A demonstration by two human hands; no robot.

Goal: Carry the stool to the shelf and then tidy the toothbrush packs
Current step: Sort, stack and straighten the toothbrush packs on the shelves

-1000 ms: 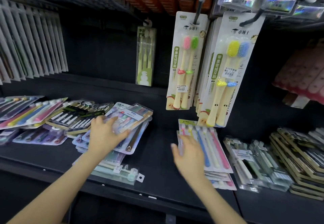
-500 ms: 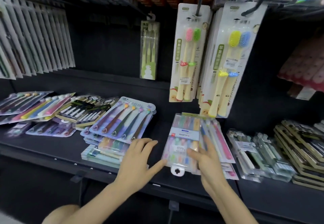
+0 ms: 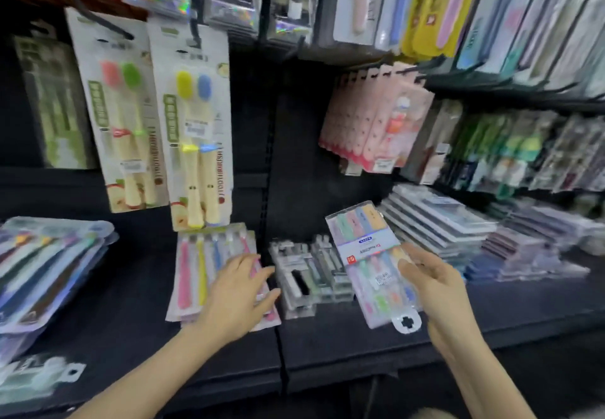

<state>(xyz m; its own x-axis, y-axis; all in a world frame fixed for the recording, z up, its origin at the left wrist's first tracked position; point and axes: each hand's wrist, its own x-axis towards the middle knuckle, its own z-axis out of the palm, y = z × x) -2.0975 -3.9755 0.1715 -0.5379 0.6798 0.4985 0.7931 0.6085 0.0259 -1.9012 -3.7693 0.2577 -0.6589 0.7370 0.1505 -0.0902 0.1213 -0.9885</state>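
Note:
My right hand [image 3: 435,291] grips a clear pack of pastel toothbrushes [image 3: 366,255] with a blue and white label, held tilted above the black shelf [image 3: 327,353], its hang tab toward me. My left hand [image 3: 235,294] lies with spread fingers on a flat stack of packs holding pink, yellow and blue brushes [image 3: 203,271]. Between my hands sits a stack of grey and clear packs [image 3: 307,274]. The stool is not in view.
Two-brush card packs [image 3: 193,123] hang from hooks above the left hand. A stack of multicolour packs [image 3: 49,268] lies at far left, slim boxed packs [image 3: 435,222] at right. Pink packs [image 3: 376,117] hang behind; more stock fills the upper right shelves.
The view has swung right. My right hand has lifted the labelled pack off the pink-and-blue stack and carried it rightward. My left hand has let go of it and now rests on that stack.

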